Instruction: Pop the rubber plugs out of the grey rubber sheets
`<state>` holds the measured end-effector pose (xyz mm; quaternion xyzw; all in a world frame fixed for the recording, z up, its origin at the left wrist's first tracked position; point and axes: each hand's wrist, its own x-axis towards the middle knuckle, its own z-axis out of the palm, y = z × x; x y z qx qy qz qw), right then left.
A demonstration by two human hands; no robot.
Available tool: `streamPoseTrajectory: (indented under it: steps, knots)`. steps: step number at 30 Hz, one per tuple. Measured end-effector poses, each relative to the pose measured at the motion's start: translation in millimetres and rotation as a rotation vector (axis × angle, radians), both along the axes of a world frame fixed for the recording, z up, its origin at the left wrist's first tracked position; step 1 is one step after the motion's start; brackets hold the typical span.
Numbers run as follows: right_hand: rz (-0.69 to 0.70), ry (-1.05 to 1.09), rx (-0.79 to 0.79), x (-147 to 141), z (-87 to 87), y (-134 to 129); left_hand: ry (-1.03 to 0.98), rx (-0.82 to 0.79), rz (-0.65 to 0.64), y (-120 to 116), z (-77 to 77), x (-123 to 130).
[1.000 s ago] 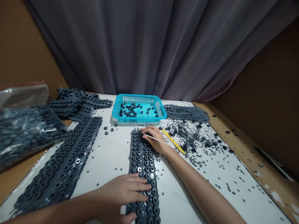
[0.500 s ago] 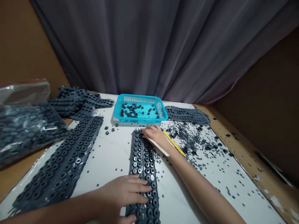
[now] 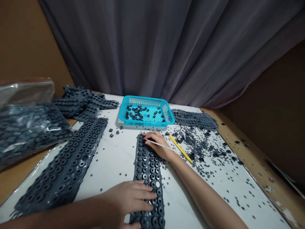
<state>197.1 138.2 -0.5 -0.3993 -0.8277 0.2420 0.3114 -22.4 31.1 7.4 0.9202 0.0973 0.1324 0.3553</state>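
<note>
- A clear plastic bag (image 3: 30, 127) full of dark pieces sits at the far left.
- Behind and beside it, a heap of dark studded strips (image 3: 78, 101) lies crumpled.
- One studded strip (image 3: 65, 165) stretches slantwise over the white table (image 3: 111, 159).
- The left hand (image 3: 133, 197) rests palm down on the near part of the middle strip (image 3: 149, 163), fingers spread open and gripping nothing.
- That middle strip lies lengthwise in front of the person, between the left strip and the scattered bits.
- Beyond its far end stands a blue basket (image 3: 146, 123) with loose dark pieces inside.
- The right hand (image 3: 162, 151) is at the strip's far end, thumb and fingers closed on a thin white stick (image 3: 162, 145).
- Just right of that hand lies a yellow tool (image 3: 180, 148).
- Behind it, another strip (image 3: 194, 118) lies flat beside the basket.
- Small dark bits (image 3: 199, 144) litter the table's right side.
</note>
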Motion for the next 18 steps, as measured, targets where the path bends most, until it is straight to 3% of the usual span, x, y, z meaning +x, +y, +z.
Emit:
streamPoseTrajectory:
  steps: [10, 16, 18]
  knots:
    - [0.044, -0.193, 0.088, -2, 2.9, 8, 0.036, 0.027, -0.005, 0, 3.9, 1]
    - [-0.109, -0.441, 0.167, -9, 4.0, 19, 0.037, 0.029, -0.004, 1, 6.0, 2]
    - [-0.185, -0.428, 0.149, -9, 3.2, 18, 0.039, 0.022, -0.006, 2, 5.8, 2]
